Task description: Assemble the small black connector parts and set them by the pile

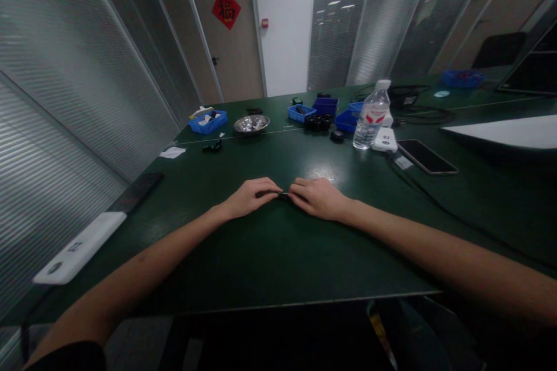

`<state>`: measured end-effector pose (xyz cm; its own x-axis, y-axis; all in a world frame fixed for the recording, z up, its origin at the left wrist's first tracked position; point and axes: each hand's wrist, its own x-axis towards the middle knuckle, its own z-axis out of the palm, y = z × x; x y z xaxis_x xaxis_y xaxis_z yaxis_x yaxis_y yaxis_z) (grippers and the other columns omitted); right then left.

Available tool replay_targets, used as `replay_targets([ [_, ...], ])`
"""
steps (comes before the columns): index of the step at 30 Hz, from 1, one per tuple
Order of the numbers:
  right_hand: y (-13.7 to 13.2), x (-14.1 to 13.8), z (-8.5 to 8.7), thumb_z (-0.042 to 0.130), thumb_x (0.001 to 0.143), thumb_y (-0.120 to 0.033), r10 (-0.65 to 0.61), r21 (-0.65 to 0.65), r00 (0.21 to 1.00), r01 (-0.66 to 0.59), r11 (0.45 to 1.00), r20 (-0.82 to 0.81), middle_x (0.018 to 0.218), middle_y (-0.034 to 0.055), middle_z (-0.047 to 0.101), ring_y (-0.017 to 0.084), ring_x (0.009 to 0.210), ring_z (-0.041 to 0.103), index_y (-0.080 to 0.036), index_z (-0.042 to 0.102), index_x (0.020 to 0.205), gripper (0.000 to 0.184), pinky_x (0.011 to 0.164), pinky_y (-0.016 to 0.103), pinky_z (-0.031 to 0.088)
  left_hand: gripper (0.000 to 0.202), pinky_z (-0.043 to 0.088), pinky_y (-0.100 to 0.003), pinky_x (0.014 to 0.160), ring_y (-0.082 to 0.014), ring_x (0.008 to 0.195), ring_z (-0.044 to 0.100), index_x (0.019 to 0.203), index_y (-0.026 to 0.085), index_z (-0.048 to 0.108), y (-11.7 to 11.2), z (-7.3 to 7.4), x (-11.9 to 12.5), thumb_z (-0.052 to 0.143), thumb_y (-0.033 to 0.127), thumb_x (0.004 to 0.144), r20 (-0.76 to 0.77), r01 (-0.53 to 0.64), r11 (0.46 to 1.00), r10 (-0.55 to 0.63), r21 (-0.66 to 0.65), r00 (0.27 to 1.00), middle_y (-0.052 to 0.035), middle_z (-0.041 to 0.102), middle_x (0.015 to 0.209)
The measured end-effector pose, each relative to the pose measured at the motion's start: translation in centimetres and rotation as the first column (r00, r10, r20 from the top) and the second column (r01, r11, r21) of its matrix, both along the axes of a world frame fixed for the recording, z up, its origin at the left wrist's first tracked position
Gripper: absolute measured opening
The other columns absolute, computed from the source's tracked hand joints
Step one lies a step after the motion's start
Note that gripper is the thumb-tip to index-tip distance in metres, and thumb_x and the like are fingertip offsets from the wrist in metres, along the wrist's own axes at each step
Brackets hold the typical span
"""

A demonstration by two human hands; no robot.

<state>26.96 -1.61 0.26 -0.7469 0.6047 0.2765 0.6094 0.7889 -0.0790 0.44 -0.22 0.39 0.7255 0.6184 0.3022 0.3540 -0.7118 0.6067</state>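
Note:
My left hand [252, 196] and my right hand [317, 197] rest knuckles-up on the dark green table [278, 255], fingertips meeting at the middle. Both pinch a small dark object [285, 194] between them; it is too small and hidden to name. Both forearms stretch out from the near edge of the table.
Farther back stand a water bottle [371, 116], a white device [384, 140], a phone [426, 156], blue bins [208, 122] [324, 107], a metal bowl [251, 123] and black parts [317, 122]. A cable [435, 203] runs along the right. A white box [80, 246] and dark phone [137, 191] lie left.

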Motion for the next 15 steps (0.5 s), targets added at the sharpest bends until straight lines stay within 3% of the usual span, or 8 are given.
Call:
replay_targets([
  [6, 0.09, 0.02, -0.11, 0.037, 0.107, -0.037, -0.014, 0.01, 1.0, 0.014, 1.0, 0.006, 0.094, 0.0056, 0.063, 0.013, 0.068, 0.051, -0.018, 0.065, 0.105, 0.034, 0.061, 0.028, 0.029, 0.025, 0.049, -0.028, 0.075, -0.0157, 0.086, 0.061, 0.12, 0.021, 0.072, 0.45, -0.3, -0.21, 0.057, 0.029, 0.1, 0.002, -0.087, 0.996, 0.087, 0.005, 0.996, -0.0073, 0.067, 0.114],
  [15, 0.09, 0.01, -0.19, 0.038, 0.107, -0.038, -0.019, -0.003, 1.0, 0.019, 1.0, 0.006, 0.093, 0.005, 0.062, 0.013, 0.068, 0.051, -0.018, 0.064, 0.105, 0.033, 0.06, 0.028, 0.028, 0.027, 0.047, -0.028, 0.071, -0.0156, 0.081, 0.059, 0.117, 0.021, 0.073, 0.83, -0.33, -0.34, 0.057, 0.034, 0.1, -0.009, -0.136, 0.99, 0.136, -0.023, 0.991, -0.007, 0.068, 0.111],
])
